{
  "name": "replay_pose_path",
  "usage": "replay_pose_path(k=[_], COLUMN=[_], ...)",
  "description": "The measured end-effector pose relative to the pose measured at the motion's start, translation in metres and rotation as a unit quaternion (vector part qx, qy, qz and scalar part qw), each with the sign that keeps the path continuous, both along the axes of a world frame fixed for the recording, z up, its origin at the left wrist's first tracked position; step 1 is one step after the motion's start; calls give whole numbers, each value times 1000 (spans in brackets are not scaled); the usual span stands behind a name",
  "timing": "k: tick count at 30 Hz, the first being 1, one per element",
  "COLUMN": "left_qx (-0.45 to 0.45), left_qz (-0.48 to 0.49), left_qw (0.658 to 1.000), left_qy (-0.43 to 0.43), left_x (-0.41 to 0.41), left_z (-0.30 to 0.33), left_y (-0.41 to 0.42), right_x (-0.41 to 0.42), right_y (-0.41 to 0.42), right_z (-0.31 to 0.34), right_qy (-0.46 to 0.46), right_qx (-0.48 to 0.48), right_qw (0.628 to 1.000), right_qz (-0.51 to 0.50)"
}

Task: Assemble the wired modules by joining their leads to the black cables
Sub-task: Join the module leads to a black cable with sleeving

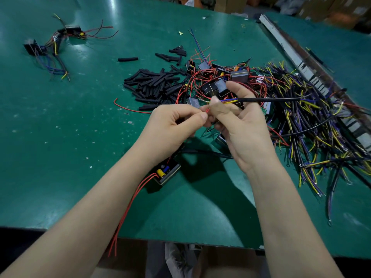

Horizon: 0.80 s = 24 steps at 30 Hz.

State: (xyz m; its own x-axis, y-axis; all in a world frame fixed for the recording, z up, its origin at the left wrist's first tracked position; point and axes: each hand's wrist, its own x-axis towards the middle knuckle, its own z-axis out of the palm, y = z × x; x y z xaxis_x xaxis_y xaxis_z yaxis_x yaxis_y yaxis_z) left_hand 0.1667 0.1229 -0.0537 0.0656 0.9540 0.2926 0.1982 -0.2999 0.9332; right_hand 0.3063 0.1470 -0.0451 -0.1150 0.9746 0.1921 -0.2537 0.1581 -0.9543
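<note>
My right hand (243, 125) grips a black cable (271, 99) whose blue and yellow inner wires fan out at my thumb. My left hand (174, 125) pinches a thin red lead (207, 111) against those wire ends. Below my left wrist a black module (166, 172) with a yellow part lies on the green table (70, 127), its two red leads (128, 209) trailing toward the front edge. Behind my hands is a heap of modules with red leads (220, 81). Black cables with yellow and purple wires (305, 121) are piled at the right.
A pile of short black sleeve tubes (154, 83) lies at centre. Joined modules with cables (54, 45) sit at the far left. A loose red wire (128, 108) lies left of my hands. A white and brown rail (297, 63) runs along the right edge.
</note>
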Motion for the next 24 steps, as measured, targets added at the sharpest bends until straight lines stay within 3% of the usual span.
replay_pose_path(k=[3,9,20,22,24], left_qx=[-13,-32,-28,31,138], left_qz=[8,-25,-45,-6,55], left_qw=[1000,999,998,999,975], left_qy=[-17,-10,-30,28,165], left_x=[-1,0,-1,0,2], left_z=[1,2,-1,-5,-8], left_y=[1,0,3,3,2], right_x=[7,13,8,4,-1], right_y=[2,2,1,0,-1], right_z=[2,3,2,-1,-3], right_qy=[-16,3,-21,-16,-15], right_qx=[-26,11,6,-7,-22], right_qw=[999,997,999,1000,999], right_qz=[45,79,39,7,-35])
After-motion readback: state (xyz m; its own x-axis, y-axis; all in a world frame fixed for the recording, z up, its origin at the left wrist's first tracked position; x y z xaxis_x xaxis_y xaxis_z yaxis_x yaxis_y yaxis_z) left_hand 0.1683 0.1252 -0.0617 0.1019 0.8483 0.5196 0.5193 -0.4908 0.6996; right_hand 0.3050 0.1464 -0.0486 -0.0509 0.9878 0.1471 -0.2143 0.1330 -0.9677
